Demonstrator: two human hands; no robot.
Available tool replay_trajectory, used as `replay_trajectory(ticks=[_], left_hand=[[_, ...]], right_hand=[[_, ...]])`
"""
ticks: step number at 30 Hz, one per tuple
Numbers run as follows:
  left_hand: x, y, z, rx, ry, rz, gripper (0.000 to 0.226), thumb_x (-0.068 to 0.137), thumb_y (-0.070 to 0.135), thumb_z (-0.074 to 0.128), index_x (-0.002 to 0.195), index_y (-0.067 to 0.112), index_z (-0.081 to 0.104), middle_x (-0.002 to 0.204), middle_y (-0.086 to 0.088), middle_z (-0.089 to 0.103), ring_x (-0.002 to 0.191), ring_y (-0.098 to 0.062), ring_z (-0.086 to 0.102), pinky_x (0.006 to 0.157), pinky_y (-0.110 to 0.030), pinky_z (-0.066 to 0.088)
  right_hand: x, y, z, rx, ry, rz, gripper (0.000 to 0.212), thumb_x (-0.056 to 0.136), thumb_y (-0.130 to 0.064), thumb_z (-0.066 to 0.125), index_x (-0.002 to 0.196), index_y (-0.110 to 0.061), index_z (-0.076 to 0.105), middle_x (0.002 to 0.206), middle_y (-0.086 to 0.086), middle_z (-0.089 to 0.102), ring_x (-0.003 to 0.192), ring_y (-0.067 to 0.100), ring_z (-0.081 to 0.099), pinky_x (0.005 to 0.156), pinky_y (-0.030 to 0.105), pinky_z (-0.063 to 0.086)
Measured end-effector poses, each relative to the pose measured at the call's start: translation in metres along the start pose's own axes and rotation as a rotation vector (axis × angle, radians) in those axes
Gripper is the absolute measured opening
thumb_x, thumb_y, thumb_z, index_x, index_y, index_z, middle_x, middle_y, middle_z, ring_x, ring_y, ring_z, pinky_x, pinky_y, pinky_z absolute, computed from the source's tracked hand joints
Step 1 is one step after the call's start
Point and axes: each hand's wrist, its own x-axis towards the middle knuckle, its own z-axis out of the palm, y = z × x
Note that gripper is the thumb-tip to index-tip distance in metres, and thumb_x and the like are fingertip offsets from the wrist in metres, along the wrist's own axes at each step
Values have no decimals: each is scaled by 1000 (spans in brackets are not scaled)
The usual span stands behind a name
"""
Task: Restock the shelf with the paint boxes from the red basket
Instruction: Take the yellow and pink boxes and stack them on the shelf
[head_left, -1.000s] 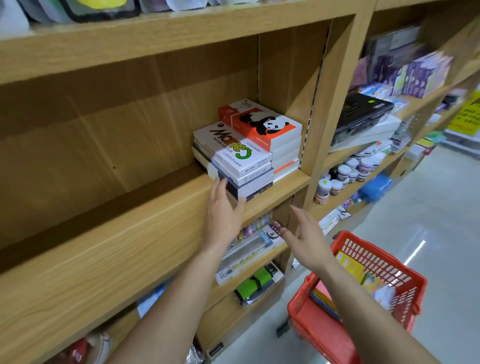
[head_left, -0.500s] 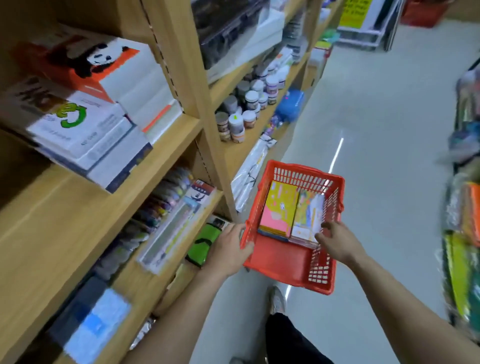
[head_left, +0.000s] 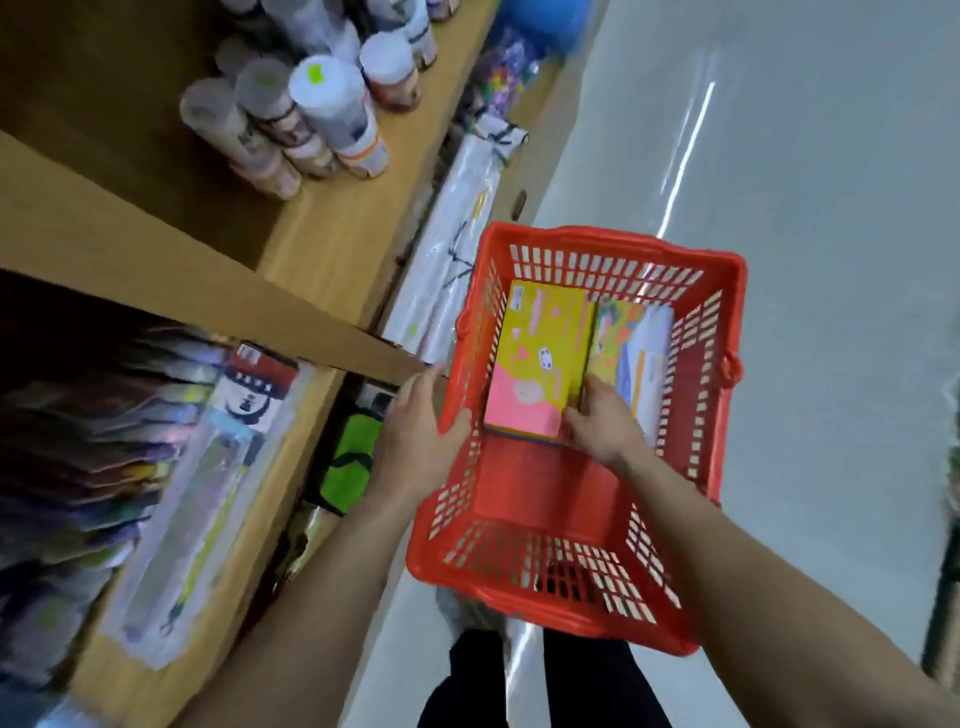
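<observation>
The red basket (head_left: 691, 525) stands on the floor beside the wooden shelving. Two paint boxes lie flat in its far half: a yellow and pink box (head_left: 540, 358) on the left and a colourful box with a white edge (head_left: 641, 343) on the right. My right hand (head_left: 602, 426) is inside the basket, with its fingers curled over the near right edge of the yellow and pink box, in the gap between the two boxes. My left hand (head_left: 421, 436) grips the basket's left rim, thumb inside the wall.
The wooden shelf (head_left: 332, 228) to the left carries clustered paint jars (head_left: 322, 114). A lower shelf holds packaged brushes and pens (head_left: 208, 467) and a green item (head_left: 348, 467). Wrapped rolls (head_left: 457, 244) lie by the basket. Grey floor (head_left: 831, 208) stretches to the right.
My view has swung down from the upper shelf to the basket. My left hand has closed on the basket rim, and my right hand has moved from the rim onto the yellow and pink box.
</observation>
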Motion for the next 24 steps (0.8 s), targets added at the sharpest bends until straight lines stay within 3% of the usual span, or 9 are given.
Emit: replay_trajectory(ticks=[4,8,10,13,16,19,21,24], left_hand=[[22,-21,26,-91,-19,64,60,94,28,65,150,19,46,143,-5,57,128,-25,58,105,-47,49],[31,-35,46,-201,25,74,51,96,31,52,142,47,38,143,4,61,127,-19,61,105,-45,50],[35,-40,51,-257,39,68,49,98,28,48,138,52,36,138,13,60,125,-9,61,105,-40,50],[41,-44,54,-299,61,82,49,99,26,47,135,59,38,134,28,57,123,5,58,101,-30,50],[41,-45,55,-311,83,123,54,99,26,47,134,66,35,137,20,59,126,0,58,102,-31,50],[39,-45,57,-311,91,152,55,100,26,47,133,67,34,139,17,58,127,-1,57,103,-28,49],[39,-46,56,-317,94,159,56,100,24,47,134,66,35,139,20,57,127,-1,57,103,-28,48],[39,-46,56,-323,89,153,58,100,22,48,136,65,35,140,22,56,128,-4,57,104,-30,48]], right_hand=[[43,-2,17,25,159,-83,63,87,-15,69,143,5,48,135,29,57,128,44,52,107,47,39],[91,-15,0,-39,331,-150,68,82,-30,59,141,3,49,137,28,57,127,45,50,107,49,37],[113,-18,-8,-125,372,-146,66,83,-37,58,137,1,53,133,26,59,124,44,52,103,48,39],[128,-17,-8,-230,414,-122,65,86,-48,57,133,-3,57,129,22,60,121,42,53,101,49,41],[123,-12,7,-279,450,-131,73,87,-51,58,143,-5,49,141,18,56,131,40,47,107,51,37],[109,-9,29,-324,428,-117,84,94,-53,54,159,-7,30,159,14,45,153,34,25,120,52,22],[100,-9,39,-323,401,-109,89,95,-56,51,162,-6,21,164,12,38,158,33,14,124,53,15],[89,-11,47,-317,373,-82,90,92,-55,52,158,0,25,160,16,44,157,37,14,123,53,14]])
